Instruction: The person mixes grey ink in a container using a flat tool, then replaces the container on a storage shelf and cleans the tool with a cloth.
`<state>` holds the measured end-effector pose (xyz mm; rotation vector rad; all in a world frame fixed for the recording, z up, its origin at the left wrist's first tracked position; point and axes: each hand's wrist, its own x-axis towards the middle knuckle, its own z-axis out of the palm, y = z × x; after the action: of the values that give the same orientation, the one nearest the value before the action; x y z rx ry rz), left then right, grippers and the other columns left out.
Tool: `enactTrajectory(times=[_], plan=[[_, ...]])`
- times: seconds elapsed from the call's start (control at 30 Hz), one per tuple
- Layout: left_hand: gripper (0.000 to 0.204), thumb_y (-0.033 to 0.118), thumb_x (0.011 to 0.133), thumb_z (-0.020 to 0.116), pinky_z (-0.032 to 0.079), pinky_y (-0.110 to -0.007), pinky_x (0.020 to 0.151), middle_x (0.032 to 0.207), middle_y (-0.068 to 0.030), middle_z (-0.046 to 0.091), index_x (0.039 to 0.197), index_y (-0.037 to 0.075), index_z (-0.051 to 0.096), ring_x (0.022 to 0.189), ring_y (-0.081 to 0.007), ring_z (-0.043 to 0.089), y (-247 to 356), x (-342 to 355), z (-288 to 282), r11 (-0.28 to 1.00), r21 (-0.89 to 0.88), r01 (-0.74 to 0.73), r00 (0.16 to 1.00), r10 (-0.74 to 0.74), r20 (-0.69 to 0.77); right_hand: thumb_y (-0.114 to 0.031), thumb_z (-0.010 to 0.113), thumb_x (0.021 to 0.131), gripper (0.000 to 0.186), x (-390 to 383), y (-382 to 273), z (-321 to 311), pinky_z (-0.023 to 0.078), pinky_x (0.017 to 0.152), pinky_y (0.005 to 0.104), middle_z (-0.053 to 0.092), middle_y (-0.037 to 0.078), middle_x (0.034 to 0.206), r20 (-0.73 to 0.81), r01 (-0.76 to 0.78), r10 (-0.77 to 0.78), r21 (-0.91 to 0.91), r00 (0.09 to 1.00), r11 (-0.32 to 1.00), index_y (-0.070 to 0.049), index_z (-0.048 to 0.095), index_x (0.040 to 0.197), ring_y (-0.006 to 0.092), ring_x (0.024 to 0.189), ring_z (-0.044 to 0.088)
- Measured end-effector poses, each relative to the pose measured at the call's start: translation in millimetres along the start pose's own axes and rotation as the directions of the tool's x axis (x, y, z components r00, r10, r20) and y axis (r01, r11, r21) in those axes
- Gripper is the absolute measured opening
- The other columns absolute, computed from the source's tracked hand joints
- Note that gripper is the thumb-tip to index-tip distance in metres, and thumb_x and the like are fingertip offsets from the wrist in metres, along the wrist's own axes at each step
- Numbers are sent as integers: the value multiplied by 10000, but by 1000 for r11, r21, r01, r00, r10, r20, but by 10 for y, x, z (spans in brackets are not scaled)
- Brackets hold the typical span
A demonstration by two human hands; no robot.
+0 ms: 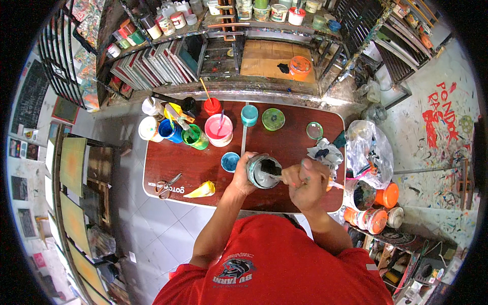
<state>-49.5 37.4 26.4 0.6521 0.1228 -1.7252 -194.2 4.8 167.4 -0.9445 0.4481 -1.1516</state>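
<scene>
Right hand (307, 184) fingers closed together on a thin stirring tool (276, 177), far end inside the jar. Can't make out if it's a stick or a spatula, hand covers most of it. Left hand (245, 175) clamped around the left side of the open jar (251, 173), which is at the near side of the counter (284, 147), tipped so the mouth shows. Progress, my read: jar open and tool in; blending not done, since a dark patch (270, 165) sits beside pale grey paste (262, 179). Getting it even is what's left. Just left: small blue tub (230, 162). Further back: pink tub (218, 144), teal tub (249, 117). Beyond the counter: framed panels (152, 66) on a shelf.
</scene>
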Motion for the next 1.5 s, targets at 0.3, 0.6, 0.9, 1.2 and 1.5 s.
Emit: enactTrajectory(times=[0.3, 0.6, 0.9, 1.2, 1.5], plan=[[404, 372, 879, 472, 516, -420, 859, 977, -127, 681, 1019, 27, 629, 901, -275, 652, -47, 42, -12, 995, -96, 3, 999, 0, 37, -130, 565, 819, 320, 22, -348, 218, 387, 410, 350, 465, 77, 528, 637, 729, -439, -303, 634, 613, -51, 411, 550, 233, 410, 450], [407, 362, 887, 438, 512, -418, 827, 943, -133, 671, 1011, 16, 614, 866, -267, 643, -119, 34, -1, 994, -9, -106, 994, 106, -23, -105, 568, 871, 245, -69, 84, 67, 355, 441, 336, 498, 115, 584, 146, 234, -183, -605, 972, 761, -18, 530, 645, 224, 457, 494], [389, 375, 889, 484, 533, -386, 799, 937, -103, 686, 987, 34, 643, 835, -228, 664, 138, -46, 25, 926, 293, 237, 966, -256, 29, -199, 596, 891, 320, 469, -427, 8, 335, 501, 338, 470, 98, 569, 870, 204, 379, -452, 314, 868, -22, 520, 635, 207, 509, 420], [340, 356, 867, 522, 541, -398, 786, 890, -97, 686, 932, 47, 645, 803, -237, 666, 187, 144, -101, 947, 255, 195, 978, -208, 25, -248, 467, 897, 431, 106, -55, -298, 279, 478, 323, 352, 0, 478, 542, -332, 510, -397, 668, 856, -61, 417, 511, 138, 446, 332], [412, 400, 894, 439, 500, -414, 832, 916, -134, 659, 969, 33, 609, 867, -270, 623, -110, 87, 36, 1000, -23, -7, 1000, 7, -23, -313, 397, 908, 378, 136, 2, 20, 236, 537, 310, 223, -12, 526, -198, -133, 253, 474, 947, 870, -151, 275, 589, 146, 508, 235]])
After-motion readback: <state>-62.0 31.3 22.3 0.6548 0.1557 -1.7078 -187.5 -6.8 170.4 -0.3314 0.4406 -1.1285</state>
